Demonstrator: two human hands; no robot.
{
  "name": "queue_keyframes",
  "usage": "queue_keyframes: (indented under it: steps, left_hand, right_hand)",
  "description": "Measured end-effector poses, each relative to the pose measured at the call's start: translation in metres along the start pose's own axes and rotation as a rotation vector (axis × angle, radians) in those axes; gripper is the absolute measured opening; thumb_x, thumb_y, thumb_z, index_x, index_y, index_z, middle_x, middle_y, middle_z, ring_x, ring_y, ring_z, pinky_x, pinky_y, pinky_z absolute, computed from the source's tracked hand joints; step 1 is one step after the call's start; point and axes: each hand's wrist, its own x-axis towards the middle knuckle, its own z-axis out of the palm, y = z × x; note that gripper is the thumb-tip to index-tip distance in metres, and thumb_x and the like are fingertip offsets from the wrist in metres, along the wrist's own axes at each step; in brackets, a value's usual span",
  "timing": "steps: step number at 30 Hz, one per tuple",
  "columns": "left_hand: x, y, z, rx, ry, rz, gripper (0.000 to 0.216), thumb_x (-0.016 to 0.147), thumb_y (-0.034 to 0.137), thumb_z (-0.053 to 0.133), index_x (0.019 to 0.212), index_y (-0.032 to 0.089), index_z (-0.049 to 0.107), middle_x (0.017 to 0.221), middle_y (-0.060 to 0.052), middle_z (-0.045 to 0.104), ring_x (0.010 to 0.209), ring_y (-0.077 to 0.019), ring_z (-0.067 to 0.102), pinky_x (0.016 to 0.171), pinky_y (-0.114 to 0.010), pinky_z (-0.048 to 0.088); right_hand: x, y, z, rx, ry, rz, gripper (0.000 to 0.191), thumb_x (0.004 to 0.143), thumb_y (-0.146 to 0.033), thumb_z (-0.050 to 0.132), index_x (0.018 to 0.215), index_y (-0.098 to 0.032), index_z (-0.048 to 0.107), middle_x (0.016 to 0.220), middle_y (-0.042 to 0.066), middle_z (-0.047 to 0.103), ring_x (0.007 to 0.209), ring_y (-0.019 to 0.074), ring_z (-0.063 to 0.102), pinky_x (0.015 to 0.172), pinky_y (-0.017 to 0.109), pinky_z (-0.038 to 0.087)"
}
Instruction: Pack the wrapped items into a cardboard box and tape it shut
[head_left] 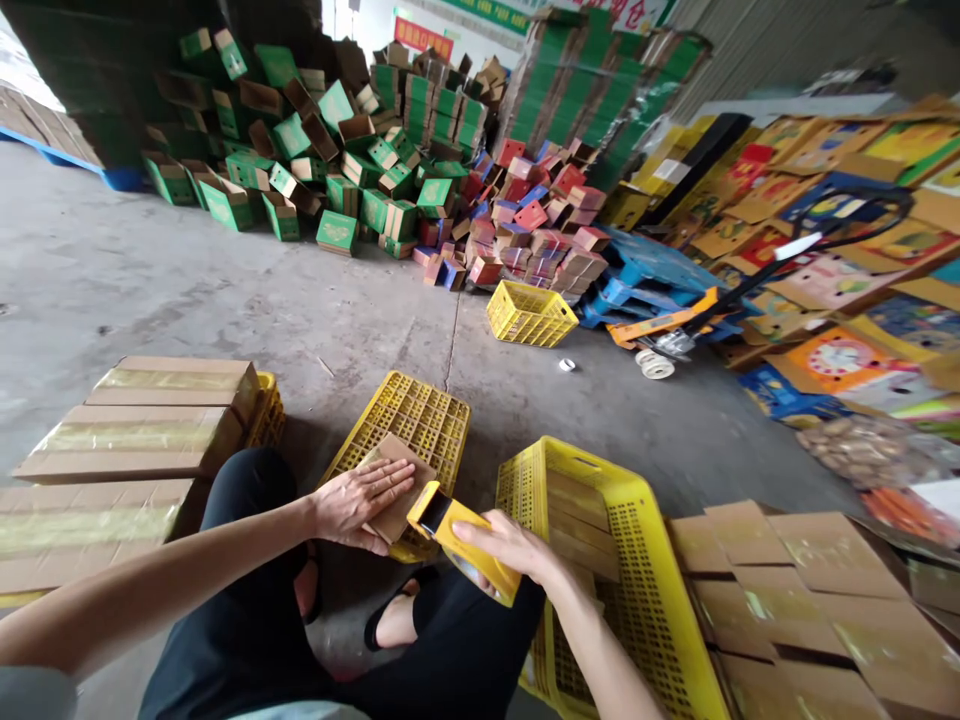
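My left hand (361, 502) lies flat with fingers stretched out on a small brown cardboard box (397, 492), pressing it onto an upturned yellow plastic crate (417, 415). My right hand (510, 546) grips a yellow tape dispenser (459, 538), whose front end touches the box's near edge. I sit with my knees in black trousers (247, 590) under both arms.
A yellow crate (600, 560) with folded boxes stands at my right, flat cardboard sheets (795, 590) beside it. Taped flat boxes (142, 430) are stacked on my left. Heaps of green boxes (337, 140) and red boxes (532, 220), another yellow crate (531, 314) and a pallet jack (675, 330) lie ahead.
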Motion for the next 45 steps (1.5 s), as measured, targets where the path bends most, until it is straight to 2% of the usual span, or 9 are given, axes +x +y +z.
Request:
queue_keyframes:
  steps: [4, 12, 18, 22, 27, 32, 36, 41, 45]
  left_hand:
    - [-0.001, -0.002, 0.0, 0.002, -0.017, 0.001, 0.119, 0.092, 0.086, 0.052, 0.174, 0.017, 0.001, 0.174, -0.021, 0.028, 0.16, -0.0398, 0.033, 0.132, -0.054, 0.026]
    - [-0.002, 0.007, -0.005, 0.036, -0.028, -0.036, 0.117, 0.088, 0.087, 0.057, 0.174, 0.021, 0.013, 0.177, -0.019, 0.023, 0.16, -0.0423, 0.032, 0.131, -0.056, 0.026]
    - [0.011, 0.015, 0.002, 0.026, -0.113, -0.007, 0.134, 0.084, 0.089, 0.06, 0.173, 0.01, -0.002, 0.177, -0.023, 0.018, 0.163, -0.0418, 0.022, 0.133, -0.052, 0.022]
    - [0.012, 0.018, 0.006, 0.04, -0.125, -0.004, 0.136, 0.085, 0.089, 0.06, 0.172, 0.009, -0.006, 0.177, -0.025, 0.016, 0.163, -0.0428, 0.023, 0.133, -0.053, 0.022]
    - [0.013, 0.016, 0.001, 0.01, -0.142, -0.007, 0.13, 0.088, 0.087, 0.057, 0.173, 0.01, -0.003, 0.176, -0.023, 0.02, 0.162, -0.0416, 0.027, 0.133, -0.052, 0.022]
    - [0.015, 0.016, 0.0, -0.013, -0.148, -0.005, 0.13, 0.087, 0.088, 0.057, 0.173, 0.008, 0.0, 0.176, -0.024, 0.02, 0.161, -0.0423, 0.027, 0.134, -0.053, 0.021]
    - [0.015, 0.018, -0.003, -0.007, -0.153, -0.013, 0.128, 0.089, 0.088, 0.055, 0.173, 0.011, -0.001, 0.176, -0.022, 0.018, 0.163, -0.0408, 0.025, 0.135, -0.052, 0.019]
    - [0.014, 0.021, -0.007, -0.004, -0.079, -0.022, 0.116, 0.095, 0.085, 0.048, 0.174, 0.015, -0.001, 0.177, -0.018, 0.02, 0.163, -0.0365, 0.024, 0.134, -0.05, 0.023]
    - [0.014, 0.02, -0.001, 0.019, 0.084, -0.213, 0.094, 0.104, 0.075, 0.04, 0.174, 0.018, 0.013, 0.177, -0.017, 0.023, 0.164, -0.0337, 0.022, 0.133, -0.052, 0.024]
  right_hand:
    - [-0.002, 0.01, 0.0, 0.009, 0.023, 0.022, 0.05, 0.095, -0.069, 0.063, 0.097, -0.019, 0.064, 0.066, 0.005, 0.074, 0.058, 0.022, 0.074, 0.054, 0.026, 0.057]
    - [0.004, -0.001, 0.013, 0.007, 0.063, 0.053, 0.044, 0.101, -0.062, 0.059, 0.092, -0.019, 0.065, 0.062, 0.003, 0.071, 0.056, 0.0197, 0.072, 0.053, 0.025, 0.057]
    - [0.007, 0.004, 0.014, 0.029, 0.043, -0.023, 0.053, 0.093, -0.072, 0.065, 0.092, -0.018, 0.064, 0.061, 0.003, 0.071, 0.055, 0.0209, 0.072, 0.055, 0.026, 0.057]
    - [0.003, 0.012, 0.016, 0.071, 0.021, 0.005, 0.055, 0.09, -0.075, 0.066, 0.094, -0.02, 0.063, 0.063, 0.004, 0.072, 0.062, 0.0228, 0.074, 0.058, 0.028, 0.06]
    - [-0.011, 0.025, 0.017, 0.12, -0.003, -0.073, 0.055, 0.093, -0.075, 0.059, 0.096, -0.021, 0.064, 0.066, 0.006, 0.072, 0.063, 0.0233, 0.074, 0.061, 0.03, 0.06]
    - [-0.025, 0.051, 0.009, 0.134, -0.001, 0.001, 0.052, 0.094, -0.072, 0.06, 0.103, -0.021, 0.064, 0.072, 0.007, 0.074, 0.068, 0.0244, 0.076, 0.061, 0.029, 0.059]
    - [-0.016, 0.064, 0.015, 0.158, 0.015, -0.014, 0.054, 0.091, -0.074, 0.064, 0.098, -0.021, 0.064, 0.068, 0.006, 0.073, 0.062, 0.0229, 0.074, 0.057, 0.027, 0.057]
    - [0.01, 0.056, 0.03, 0.151, 0.054, 0.034, 0.049, 0.096, -0.068, 0.062, 0.093, -0.02, 0.064, 0.066, 0.004, 0.072, 0.058, 0.0201, 0.071, 0.056, 0.027, 0.058]
    - [0.017, 0.043, 0.034, 0.145, 0.077, 0.051, 0.043, 0.1, -0.061, 0.06, 0.09, -0.019, 0.064, 0.067, 0.006, 0.071, 0.059, 0.0209, 0.071, 0.062, 0.033, 0.063]
